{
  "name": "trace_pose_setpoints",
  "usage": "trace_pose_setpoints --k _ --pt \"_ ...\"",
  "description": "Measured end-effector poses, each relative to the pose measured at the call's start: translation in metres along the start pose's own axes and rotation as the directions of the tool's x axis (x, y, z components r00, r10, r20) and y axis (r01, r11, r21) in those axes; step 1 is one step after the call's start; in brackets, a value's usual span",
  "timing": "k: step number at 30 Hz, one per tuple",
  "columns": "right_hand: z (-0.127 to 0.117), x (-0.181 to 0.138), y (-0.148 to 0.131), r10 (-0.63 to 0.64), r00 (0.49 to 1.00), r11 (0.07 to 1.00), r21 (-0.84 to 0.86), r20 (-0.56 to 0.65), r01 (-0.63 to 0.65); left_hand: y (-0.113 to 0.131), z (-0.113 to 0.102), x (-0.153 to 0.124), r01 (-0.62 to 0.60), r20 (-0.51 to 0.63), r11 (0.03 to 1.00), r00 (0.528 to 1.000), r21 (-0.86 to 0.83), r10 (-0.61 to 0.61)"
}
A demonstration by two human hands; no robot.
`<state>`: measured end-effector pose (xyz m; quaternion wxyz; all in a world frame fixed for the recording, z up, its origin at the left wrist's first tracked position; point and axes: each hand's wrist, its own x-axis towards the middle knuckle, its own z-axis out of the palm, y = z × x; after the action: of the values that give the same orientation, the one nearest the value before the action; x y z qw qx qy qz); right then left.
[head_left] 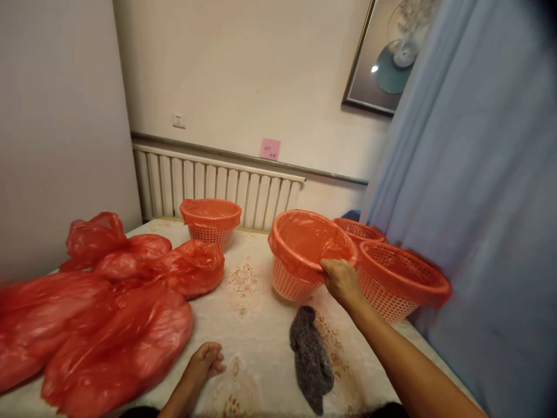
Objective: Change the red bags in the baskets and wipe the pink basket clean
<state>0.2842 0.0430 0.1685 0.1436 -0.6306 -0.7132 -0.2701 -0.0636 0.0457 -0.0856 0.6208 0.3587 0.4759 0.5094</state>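
**L hand (206, 361) free, R hand (342, 280) on lined basket (289, 276)**

Far L: several bulging red bags (117, 342) lay piled on the worktop (256, 348); contents n/a thru the film. Just R of them, L hand's fingers were loosely curled, nothing visible in them. Behind, nr the radiator (217, 180), stood a back basket (211, 223) w/ film over its rim. Ctr-R: the lined basket, mouth tipped a bit toward the person; couldn't tell if its base sat fully down. In front lay a dark cloth (310, 357), apart from both hands. R hand's fingers were clamped on the basket's near R rim, seemingly w/ film too. Far R, two more baskets (385, 296) stood by the curtain (487, 174).

Step in hand, prob.: shifting or steadying the lined basket. Next move, imo, called for a firm rim grip, film incl., & clearance from the R-side baskets.
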Motion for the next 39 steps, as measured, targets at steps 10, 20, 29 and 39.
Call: trace_pose_setpoints --k 10,20,29,39 --pt "-0.029 -0.082 -0.081 -0.289 0.946 0.868 0.377 -0.149 0.324 0.099 0.028 -0.064 -0.101 0.023 0.976 0.994 -0.194 0.107" --pt "-0.028 -0.107 -0.083 -0.322 0.927 0.689 0.623 -0.193 0.369 0.122 0.053 -0.097 -0.084 -0.012 0.924 0.996 -0.373 0.086" --pt "0.011 -0.109 -0.049 0.634 0.773 0.271 0.926 0.034 -0.262 0.128 0.062 -0.113 -0.026 0.022 0.838 0.999 -0.544 0.045" --pt "0.046 -0.118 -0.069 0.116 0.640 -0.860 0.399 0.760 -0.318 0.136 0.075 -0.140 0.044 0.175 0.910 0.984 -0.413 0.032"
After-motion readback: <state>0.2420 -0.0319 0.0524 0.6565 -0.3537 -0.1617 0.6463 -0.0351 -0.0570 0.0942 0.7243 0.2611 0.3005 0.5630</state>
